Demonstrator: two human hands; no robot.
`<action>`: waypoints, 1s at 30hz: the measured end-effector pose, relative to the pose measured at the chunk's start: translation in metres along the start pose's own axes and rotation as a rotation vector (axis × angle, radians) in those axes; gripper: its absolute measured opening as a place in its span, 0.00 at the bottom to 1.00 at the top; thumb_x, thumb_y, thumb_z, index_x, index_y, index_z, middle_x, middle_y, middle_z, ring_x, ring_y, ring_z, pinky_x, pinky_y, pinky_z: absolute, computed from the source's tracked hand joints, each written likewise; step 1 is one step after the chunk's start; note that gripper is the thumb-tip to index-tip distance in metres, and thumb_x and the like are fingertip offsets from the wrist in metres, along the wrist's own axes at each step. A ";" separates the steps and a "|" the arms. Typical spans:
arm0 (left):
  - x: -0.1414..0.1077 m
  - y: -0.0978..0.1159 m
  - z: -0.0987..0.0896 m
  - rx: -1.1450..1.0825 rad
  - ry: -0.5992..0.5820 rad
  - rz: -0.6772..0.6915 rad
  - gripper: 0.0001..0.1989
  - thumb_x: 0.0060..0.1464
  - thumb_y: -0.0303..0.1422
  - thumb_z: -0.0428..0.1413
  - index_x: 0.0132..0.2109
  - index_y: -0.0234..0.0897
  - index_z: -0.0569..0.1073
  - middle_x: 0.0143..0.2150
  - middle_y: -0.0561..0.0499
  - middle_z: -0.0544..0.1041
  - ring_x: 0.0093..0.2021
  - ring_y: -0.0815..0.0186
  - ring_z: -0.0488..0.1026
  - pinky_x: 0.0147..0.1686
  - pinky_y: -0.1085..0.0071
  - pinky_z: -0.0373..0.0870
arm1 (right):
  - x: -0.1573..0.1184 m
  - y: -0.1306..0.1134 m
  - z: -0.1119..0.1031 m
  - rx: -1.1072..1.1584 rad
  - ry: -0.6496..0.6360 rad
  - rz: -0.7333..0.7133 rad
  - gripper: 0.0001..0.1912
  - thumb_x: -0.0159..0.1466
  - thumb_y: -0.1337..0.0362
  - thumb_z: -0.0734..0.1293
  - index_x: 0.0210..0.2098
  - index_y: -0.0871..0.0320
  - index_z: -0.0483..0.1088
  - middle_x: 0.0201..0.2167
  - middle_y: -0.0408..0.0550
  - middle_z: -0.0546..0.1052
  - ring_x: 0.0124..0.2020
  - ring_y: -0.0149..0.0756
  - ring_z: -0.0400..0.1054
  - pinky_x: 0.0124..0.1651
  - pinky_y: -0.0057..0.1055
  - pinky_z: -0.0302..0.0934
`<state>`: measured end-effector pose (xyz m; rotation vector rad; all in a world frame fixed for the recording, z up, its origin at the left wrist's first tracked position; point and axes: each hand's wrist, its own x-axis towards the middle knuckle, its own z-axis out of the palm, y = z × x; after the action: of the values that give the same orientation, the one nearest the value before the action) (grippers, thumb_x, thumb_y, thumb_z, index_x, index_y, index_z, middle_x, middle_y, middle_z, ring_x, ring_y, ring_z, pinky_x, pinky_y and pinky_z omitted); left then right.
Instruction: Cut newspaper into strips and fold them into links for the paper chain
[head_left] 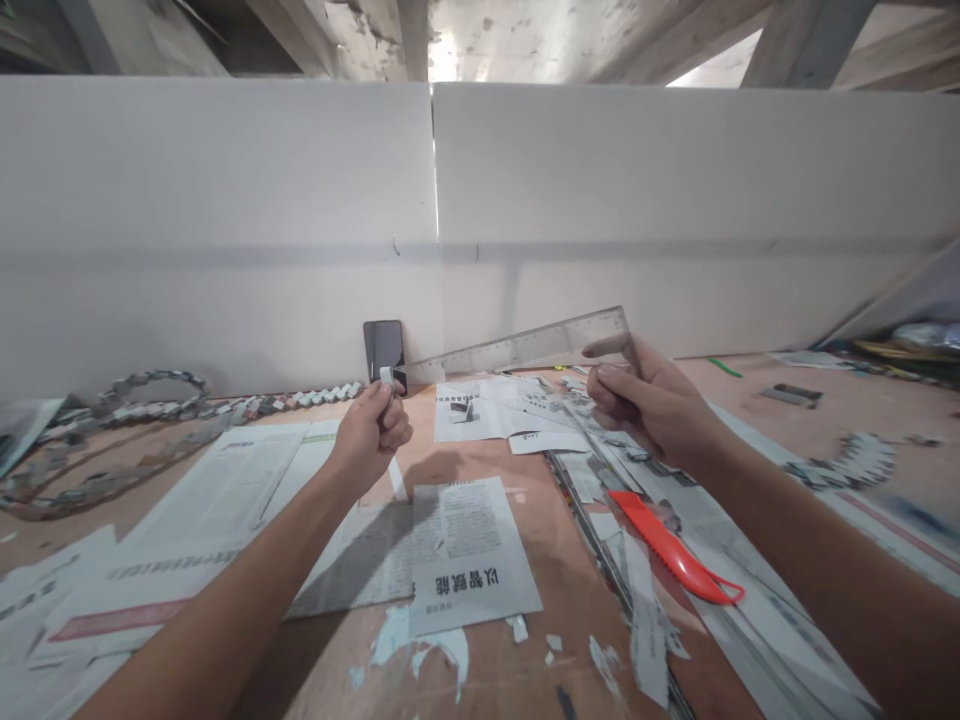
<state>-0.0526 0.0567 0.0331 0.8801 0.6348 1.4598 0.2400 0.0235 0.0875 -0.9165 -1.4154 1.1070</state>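
Bare forearms point(225, 600) reach across a table point(566, 585) bearing a page point(469, 535) headlined “以智赋能”, upside down. The left hand point(375, 425), curled nearly shut, pinches a paper strip point(386, 376); the right hand point(641, 400), half closed, grips a clear ruler point(517, 345) slanting between them. A phone point(382, 345) leans behind.

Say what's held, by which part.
Right hand: straight clear plastic ruler, by right end. Left hand: small white strip, apparently paper, by lower end.
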 end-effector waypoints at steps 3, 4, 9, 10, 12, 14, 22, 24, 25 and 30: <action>0.000 -0.001 -0.001 0.031 -0.012 0.008 0.08 0.61 0.33 0.51 0.34 0.34 0.68 0.16 0.60 0.57 0.12 0.77 0.50 0.15 0.79 0.50 | 0.001 0.001 0.002 0.001 -0.002 0.018 0.06 0.62 0.63 0.64 0.39 0.51 0.62 0.19 0.37 0.59 0.16 0.25 0.46 0.15 0.23 0.40; 0.000 -0.001 -0.001 0.044 -0.015 0.015 0.08 0.61 0.33 0.52 0.34 0.34 0.68 0.16 0.60 0.57 0.13 0.78 0.50 0.15 0.80 0.50 | 0.001 0.001 0.003 0.005 -0.005 0.017 0.07 0.62 0.63 0.64 0.39 0.51 0.62 0.19 0.37 0.59 0.17 0.25 0.47 0.16 0.22 0.40; 0.000 -0.001 -0.001 0.128 -0.004 0.046 0.08 0.59 0.33 0.54 0.33 0.35 0.67 0.16 0.61 0.57 0.12 0.78 0.50 0.15 0.81 0.49 | 0.000 0.002 0.004 0.011 0.008 0.030 0.09 0.60 0.63 0.65 0.40 0.51 0.62 0.20 0.37 0.60 0.17 0.26 0.48 0.16 0.23 0.40; 0.000 0.000 0.000 0.143 0.001 0.052 0.08 0.59 0.33 0.54 0.32 0.35 0.67 0.16 0.61 0.57 0.12 0.78 0.49 0.15 0.81 0.49 | 0.000 0.003 0.004 0.017 0.014 0.039 0.09 0.60 0.62 0.65 0.40 0.51 0.62 0.20 0.37 0.60 0.17 0.26 0.48 0.16 0.23 0.40; 0.000 0.002 0.001 0.174 0.007 0.065 0.08 0.58 0.33 0.54 0.32 0.35 0.67 0.16 0.60 0.57 0.12 0.78 0.49 0.15 0.81 0.50 | 0.001 0.006 0.004 0.061 0.013 0.048 0.09 0.59 0.62 0.66 0.39 0.51 0.62 0.19 0.37 0.59 0.17 0.27 0.48 0.17 0.24 0.41; 0.000 0.004 0.001 0.203 0.015 0.078 0.08 0.58 0.33 0.54 0.32 0.34 0.67 0.16 0.60 0.56 0.13 0.78 0.49 0.14 0.81 0.49 | 0.002 0.011 0.004 0.133 -0.025 0.071 0.07 0.58 0.63 0.66 0.36 0.52 0.63 0.18 0.36 0.58 0.17 0.26 0.46 0.18 0.24 0.42; -0.003 0.009 0.003 0.261 0.005 0.111 0.08 0.59 0.33 0.53 0.32 0.35 0.68 0.17 0.60 0.56 0.13 0.78 0.49 0.15 0.81 0.50 | 0.003 0.031 0.013 0.240 -0.154 0.213 0.27 0.63 0.46 0.61 0.17 0.57 0.54 0.13 0.38 0.53 0.16 0.25 0.38 0.18 0.25 0.37; -0.003 0.010 0.002 0.275 -0.009 0.110 0.09 0.59 0.34 0.53 0.32 0.35 0.68 0.17 0.60 0.56 0.13 0.78 0.49 0.15 0.81 0.50 | 0.004 0.033 0.013 0.222 -0.115 0.227 0.27 0.62 0.44 0.62 0.18 0.57 0.52 0.13 0.37 0.51 0.16 0.25 0.37 0.18 0.25 0.38; -0.003 0.011 0.002 0.285 -0.019 0.105 0.09 0.59 0.34 0.54 0.32 0.35 0.68 0.17 0.60 0.56 0.14 0.78 0.49 0.14 0.82 0.49 | 0.005 0.033 0.012 0.213 -0.092 0.223 0.27 0.61 0.44 0.63 0.18 0.56 0.52 0.14 0.36 0.51 0.16 0.25 0.37 0.18 0.25 0.38; -0.005 0.018 0.002 0.334 -0.082 0.087 0.10 0.59 0.35 0.54 0.31 0.34 0.68 0.18 0.59 0.55 0.15 0.78 0.48 0.15 0.82 0.49 | 0.007 0.032 0.007 0.172 0.000 0.154 0.26 0.60 0.45 0.65 0.20 0.56 0.53 0.15 0.36 0.51 0.16 0.25 0.41 0.16 0.24 0.39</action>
<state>-0.0619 0.0498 0.0482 1.2338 0.8007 1.4086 0.2313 0.0383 0.0587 -0.9125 -1.2443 1.3225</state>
